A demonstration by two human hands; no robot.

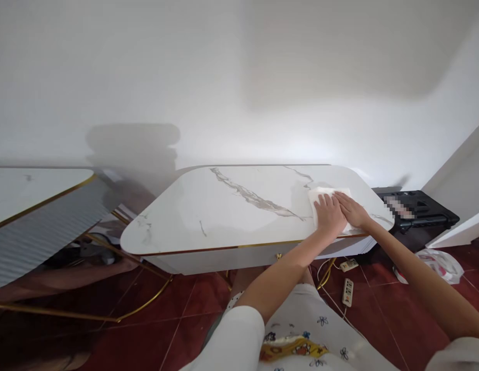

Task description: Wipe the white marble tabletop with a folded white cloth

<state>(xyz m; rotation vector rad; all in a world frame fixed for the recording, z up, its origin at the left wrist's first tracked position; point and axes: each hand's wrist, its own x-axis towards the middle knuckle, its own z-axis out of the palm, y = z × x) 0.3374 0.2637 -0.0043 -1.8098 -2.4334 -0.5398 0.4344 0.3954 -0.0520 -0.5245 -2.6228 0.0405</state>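
Observation:
A folded white cloth (316, 196), possibly a paper towel, lies flat against the marble-patterned top of a gold-edged table (231, 216), towards its right end. My left hand (330, 212) presses down on the cloth, fingers bent over it. Close against it, my right hand (352, 210) bears on the cloth too, its fingers long and together, the tips meeting the left hand's fingers. Part of the cloth is hidden beneath both hands. A small gold knob (278, 256) sits on the drawer front below.
A second gold-trimmed table (38, 198) stands at left. A black case (428, 208) is beyond the right end. Power strips (348, 292) with cords and a plastic bag (442, 265) lie on the red tiled floor. A white wall (208, 77) backs the table.

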